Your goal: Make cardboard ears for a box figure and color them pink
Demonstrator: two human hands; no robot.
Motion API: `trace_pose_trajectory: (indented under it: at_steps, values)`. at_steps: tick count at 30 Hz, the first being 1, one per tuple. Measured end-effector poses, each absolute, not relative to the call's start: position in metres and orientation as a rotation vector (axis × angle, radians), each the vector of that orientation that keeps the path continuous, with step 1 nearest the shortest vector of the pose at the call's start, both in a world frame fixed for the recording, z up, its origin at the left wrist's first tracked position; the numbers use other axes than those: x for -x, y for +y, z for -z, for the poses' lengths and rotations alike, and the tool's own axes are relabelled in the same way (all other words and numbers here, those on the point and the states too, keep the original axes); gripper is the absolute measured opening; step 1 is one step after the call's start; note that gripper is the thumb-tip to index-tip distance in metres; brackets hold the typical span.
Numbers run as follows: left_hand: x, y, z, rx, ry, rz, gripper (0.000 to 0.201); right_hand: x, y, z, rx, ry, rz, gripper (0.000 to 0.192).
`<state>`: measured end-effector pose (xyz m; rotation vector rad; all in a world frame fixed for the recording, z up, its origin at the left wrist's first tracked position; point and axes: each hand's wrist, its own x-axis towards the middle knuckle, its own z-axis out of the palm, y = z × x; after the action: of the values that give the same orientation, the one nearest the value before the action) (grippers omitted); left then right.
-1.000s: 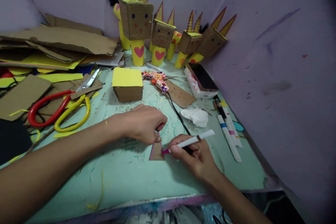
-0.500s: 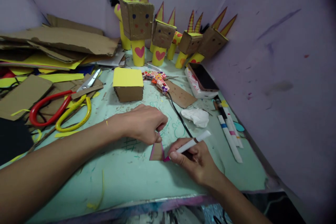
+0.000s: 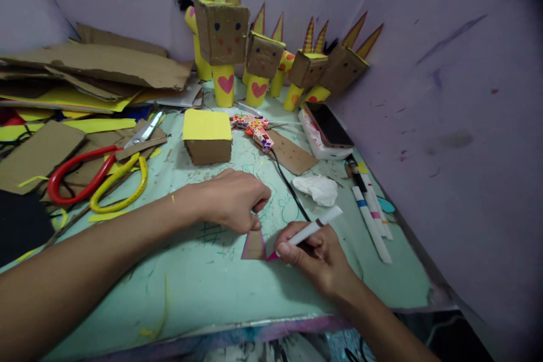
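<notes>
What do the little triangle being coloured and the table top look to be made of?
The triangle looks like plain brown cardboard, matte, with a pink-inked edge where the marker in the right hand touches; the left hand pins its tip. The table seems a smooth, pale green painted or laminated board, scribbled and scuffed; which one I cannot tell.
</notes>
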<state>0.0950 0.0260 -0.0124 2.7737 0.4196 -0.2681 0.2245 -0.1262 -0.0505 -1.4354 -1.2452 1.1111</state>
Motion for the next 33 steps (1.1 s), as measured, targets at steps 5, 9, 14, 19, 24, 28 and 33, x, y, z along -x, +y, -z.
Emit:
trace_pose_trajectory:
  at_steps: [5, 9, 14, 19, 24, 28, 33]
  values:
    - [-0.0962, 0.0266, 0.0125, -2.777, 0.420, 0.277, 0.015, -0.2230, -0.1230, 0.0496, 1.472, -1.174, -1.021, 0.015]
    - [-0.0955, 0.0259, 0.0112, -2.770, 0.406, 0.285, 0.015, -0.2214, -0.1224, 0.0499, 1.475, -1.190, -1.023, 0.015]
    - [-0.0945, 0.0249, 0.0116, -2.765, 0.414, 0.272, 0.014, -0.2242, -0.1244, 0.0485, 1.459, -1.181, -1.105, 0.021]
    - [-0.0947, 0.0256, 0.0127, -2.758, 0.400, 0.278, 0.015, -0.2228, -0.1224, 0.0510, 1.487, -1.157, -1.007, 0.016]
    - [-0.0958, 0.0259, 0.0120, -2.761, 0.415, 0.282, 0.015, -0.2222, -0.1229, 0.0499, 1.472, -1.190, -1.072, 0.019]
    - [-0.0956, 0.0258, 0.0119, -2.761, 0.413, 0.287, 0.015, -0.2230, -0.1231, 0.0499, 1.487, -1.156, -1.068, 0.020]
    - [-0.0958, 0.0257, 0.0107, -2.765, 0.420, 0.294, 0.015, -0.2220, -0.1212, 0.0524, 1.490, -1.165, -1.018, 0.016]
